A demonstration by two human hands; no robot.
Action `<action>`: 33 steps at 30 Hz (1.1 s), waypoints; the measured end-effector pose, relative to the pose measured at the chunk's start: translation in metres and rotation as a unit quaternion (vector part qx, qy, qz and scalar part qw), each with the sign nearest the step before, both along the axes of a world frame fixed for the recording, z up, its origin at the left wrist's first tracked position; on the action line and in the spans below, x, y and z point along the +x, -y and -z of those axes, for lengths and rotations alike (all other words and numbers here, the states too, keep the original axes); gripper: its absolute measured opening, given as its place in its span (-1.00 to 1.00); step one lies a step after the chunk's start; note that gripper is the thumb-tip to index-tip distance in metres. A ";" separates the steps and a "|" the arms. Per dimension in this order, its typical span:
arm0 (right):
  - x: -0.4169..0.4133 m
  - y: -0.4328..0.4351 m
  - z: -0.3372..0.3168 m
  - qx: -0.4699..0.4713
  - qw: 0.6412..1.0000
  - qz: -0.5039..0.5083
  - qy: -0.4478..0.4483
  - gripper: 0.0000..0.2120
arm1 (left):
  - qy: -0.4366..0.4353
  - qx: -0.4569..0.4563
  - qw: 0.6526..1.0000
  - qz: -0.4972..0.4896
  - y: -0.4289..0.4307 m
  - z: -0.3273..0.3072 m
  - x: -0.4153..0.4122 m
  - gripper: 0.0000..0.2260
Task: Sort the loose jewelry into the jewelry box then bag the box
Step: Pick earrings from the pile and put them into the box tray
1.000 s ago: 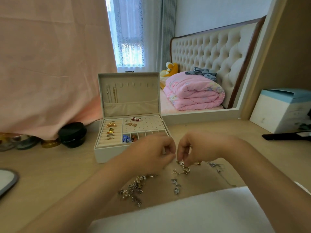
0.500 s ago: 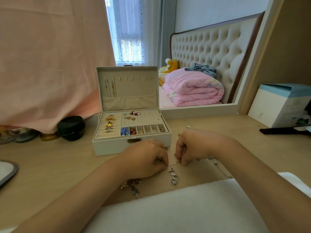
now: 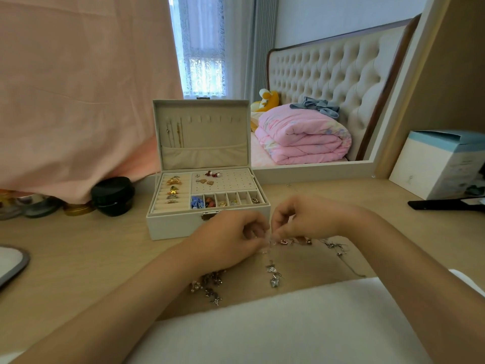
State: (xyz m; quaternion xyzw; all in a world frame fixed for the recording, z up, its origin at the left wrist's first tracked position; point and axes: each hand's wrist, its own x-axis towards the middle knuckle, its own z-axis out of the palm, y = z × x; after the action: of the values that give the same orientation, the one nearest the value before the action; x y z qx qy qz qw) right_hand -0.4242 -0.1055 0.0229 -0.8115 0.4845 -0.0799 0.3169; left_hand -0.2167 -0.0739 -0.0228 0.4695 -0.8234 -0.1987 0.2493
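Note:
The white jewelry box [image 3: 170,227] stands open on the wooden desk, lid upright, with rings, earrings and small pieces in its tray. Just in front of it my left hand [image 3: 231,240] and my right hand [image 3: 301,219] meet, fingertips pinching one small silvery jewelry piece [image 3: 269,243] between them. Loose jewelry lies on the desk: a dark cluster [image 3: 210,285] under my left wrist, a silver butterfly pendant [image 3: 273,275] in the middle, rose-gold pieces [image 3: 295,242] and thin chains [image 3: 338,248] below my right hand.
A black jar [image 3: 112,193] and small tins sit left of the box under a pink cloth. A white and blue carton [image 3: 441,166] and a black flat object [image 3: 443,203] lie at right. White fabric [image 3: 275,327] covers the near edge. A mirror stands behind.
Both hands have lifted slightly and drawn close together, fingertips now meeting on a small silvery piece. The view has shifted a little relative to the box.

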 end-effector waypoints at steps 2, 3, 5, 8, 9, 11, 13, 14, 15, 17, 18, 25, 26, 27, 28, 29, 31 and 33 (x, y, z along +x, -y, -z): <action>0.001 0.001 -0.002 -0.006 0.996 0.014 0.086 -0.92 | -0.073 0.023 0.997 -0.005 -0.002 -0.004 -0.002 -0.80; 0.001 0.000 -0.003 -0.004 0.992 0.022 0.126 -0.93 | -0.108 0.030 0.994 -0.014 -0.003 -0.006 -0.003 -0.80; 0.004 -0.001 -0.003 0.004 0.982 0.038 0.187 -0.96 | -0.179 0.043 0.982 -0.033 -0.004 -0.009 -0.005 -0.80; 0.006 0.000 -0.003 0.007 0.970 0.055 0.235 -0.94 | -0.253 0.052 0.964 -0.057 -0.002 -0.013 -0.005 -0.83; 0.007 0.001 -0.002 0.008 0.967 0.061 0.247 -0.91 | -0.271 0.055 0.959 -0.063 -0.001 -0.015 -0.004 -0.85; 0.008 0.003 0.000 0.006 0.965 0.072 0.253 -0.88 | -0.279 0.052 0.956 -0.071 0.002 -0.017 -0.001 -0.88; 0.007 0.005 0.001 -0.002 0.969 0.077 0.235 -0.87 | -0.263 0.035 0.961 -0.084 0.005 -0.018 0.002 -0.90; 0.005 0.006 0.002 -0.010 0.974 0.078 0.211 -0.87 | -0.254 0.024 0.963 -0.091 0.006 -0.018 0.003 -0.90; 0.003 0.007 0.002 -0.022 0.981 0.079 0.174 -0.90 | -0.248 0.016 0.964 -0.095 0.007 -0.018 0.004 -0.90; -0.003 0.010 0.003 -0.054 0.994 0.074 0.052 -0.98 | -0.244 0.017 0.965 -0.098 0.008 -0.018 0.004 -0.89; -0.005 0.011 0.005 -0.068 0.995 0.070 -0.014 -0.92 | -0.242 0.021 0.965 -0.098 0.008 -0.018 0.004 -0.89; 0.000 0.013 0.020 -0.041 0.994 0.060 -0.077 -0.89 | -0.226 0.027 0.971 -0.078 0.003 -0.016 -0.001 -0.87; 0.001 0.014 0.021 -0.043 0.995 0.059 -0.073 -0.92 | -0.221 0.024 0.972 -0.077 0.004 -0.016 -0.002 -0.87; 0.002 0.014 0.022 -0.041 0.995 0.057 -0.067 -0.93 | -0.216 0.020 0.973 -0.077 0.005 -0.015 -0.001 -0.86; 0.002 0.014 0.022 -0.035 0.996 0.054 -0.056 -0.94 | -0.214 0.016 0.974 -0.076 0.005 -0.015 -0.001 -0.85; 0.002 0.014 0.022 -0.026 0.998 0.052 -0.039 -0.95 | -0.212 0.013 0.974 -0.076 0.005 -0.015 -0.001 -0.84; 0.000 0.013 0.017 -0.016 0.998 0.051 0.013 -0.96 | -0.210 0.012 0.975 -0.076 0.005 -0.016 0.000 -0.83; -0.002 0.012 0.009 -0.003 0.996 0.047 0.075 -0.95 | -0.213 0.014 0.974 -0.074 0.004 -0.018 0.001 -0.82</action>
State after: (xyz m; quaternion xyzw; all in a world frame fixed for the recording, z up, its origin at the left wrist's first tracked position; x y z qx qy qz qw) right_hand -0.4267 -0.1175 0.0136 -0.7805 0.4968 -0.1567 0.3457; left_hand -0.2156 -0.0784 -0.0045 0.4800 -0.7114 -0.2866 0.4259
